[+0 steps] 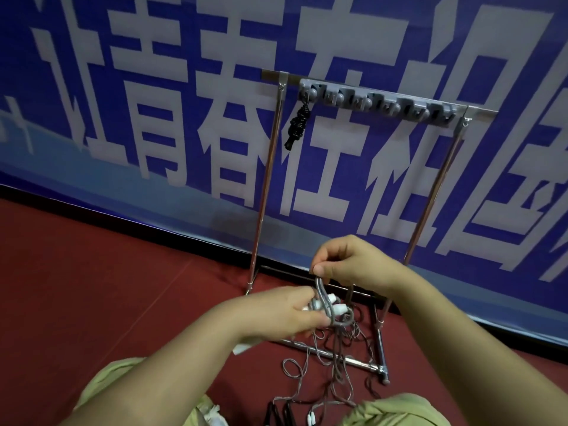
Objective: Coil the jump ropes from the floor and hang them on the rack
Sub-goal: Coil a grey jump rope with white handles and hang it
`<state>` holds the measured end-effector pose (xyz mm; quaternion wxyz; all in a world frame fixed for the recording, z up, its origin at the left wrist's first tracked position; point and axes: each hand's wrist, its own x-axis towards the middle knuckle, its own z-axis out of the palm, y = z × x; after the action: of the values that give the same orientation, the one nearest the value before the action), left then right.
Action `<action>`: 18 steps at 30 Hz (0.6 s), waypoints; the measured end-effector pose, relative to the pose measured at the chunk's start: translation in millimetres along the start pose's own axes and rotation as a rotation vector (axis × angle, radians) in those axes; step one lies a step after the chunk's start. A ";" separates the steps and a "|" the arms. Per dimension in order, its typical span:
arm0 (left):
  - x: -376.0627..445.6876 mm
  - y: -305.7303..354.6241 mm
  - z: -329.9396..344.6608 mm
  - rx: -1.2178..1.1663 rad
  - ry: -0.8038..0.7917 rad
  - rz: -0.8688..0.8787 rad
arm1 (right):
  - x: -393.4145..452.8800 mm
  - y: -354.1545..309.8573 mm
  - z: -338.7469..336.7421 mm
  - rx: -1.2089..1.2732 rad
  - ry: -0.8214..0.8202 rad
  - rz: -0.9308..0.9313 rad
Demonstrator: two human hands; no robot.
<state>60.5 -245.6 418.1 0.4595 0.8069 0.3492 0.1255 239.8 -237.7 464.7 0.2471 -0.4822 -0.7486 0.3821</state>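
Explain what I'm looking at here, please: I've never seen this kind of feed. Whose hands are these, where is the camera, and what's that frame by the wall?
There is one picture, from a camera worn on a person's head, looking forward and down. No machine is involved: these are the person's own bare hands. The left hand grips the white handles and folded loops of a grey jump rope. The right hand pinches the rope's loops from above. The rest of that rope trails in loose tangles onto the red floor. The metal frame is the rack, standing against a blue banner, with a grey hook strip along its top. One coiled black jump rope already hangs from the leftmost hook. More handles lie near the person's knees.
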 end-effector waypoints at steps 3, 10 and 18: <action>-3.9 1.6 2.8 -0.168 0.071 0.049 | 3.9 22.5 13.3 0.440 0.052 0.094; 0.8 -6.1 -1.6 -0.338 0.341 0.044 | -0.6 40.2 52.6 0.770 0.229 0.197; 7.2 -13.7 -11.0 -0.410 0.321 -0.010 | -10.8 33.8 60.9 0.430 0.545 0.117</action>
<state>53.8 -228.9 412.0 0.5526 0.6649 0.3892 0.3179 217.3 -259.7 401.6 0.5113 -0.5454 -0.5288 0.4017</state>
